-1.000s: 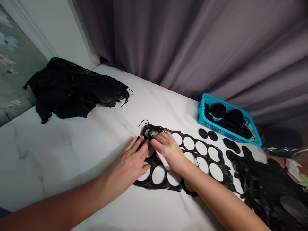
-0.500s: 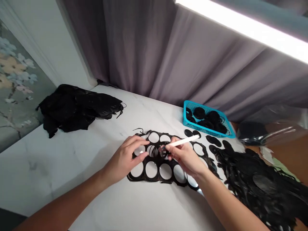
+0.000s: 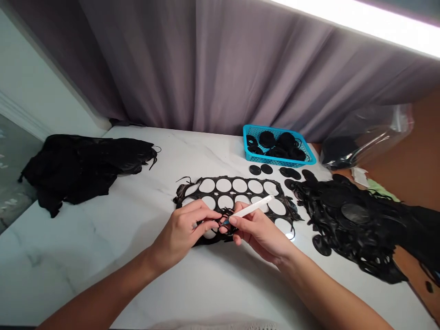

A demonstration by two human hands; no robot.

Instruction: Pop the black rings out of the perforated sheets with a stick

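Left hand (image 3: 182, 233) now pinches black strings (image 3: 226, 218) nearer the edge of holed sheet (image 3: 223, 187); right hand (image 3: 257, 236) stays closed on white stick (image 3: 252, 206), above marble table (image 3: 85, 256).

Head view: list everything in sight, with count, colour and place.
Table: 1, white marble, under everything.
Holed sheet: 1, black, mid-table.
Basket: 1, blue, at back, holding black pieces.
Loose discs: several, black, beside basket.
Left scrap heap: 1, black, table's left.
Right scrap heap: 1, black, table's right.
Plastic bag: 1, clear, beyond table's right.
Curtain: 1, grey-purple, behind table.
Stick: 1, white, in right hand.
Left hand: 1, bare, on black strands.
Right hand: 1, bare, gripping stick.
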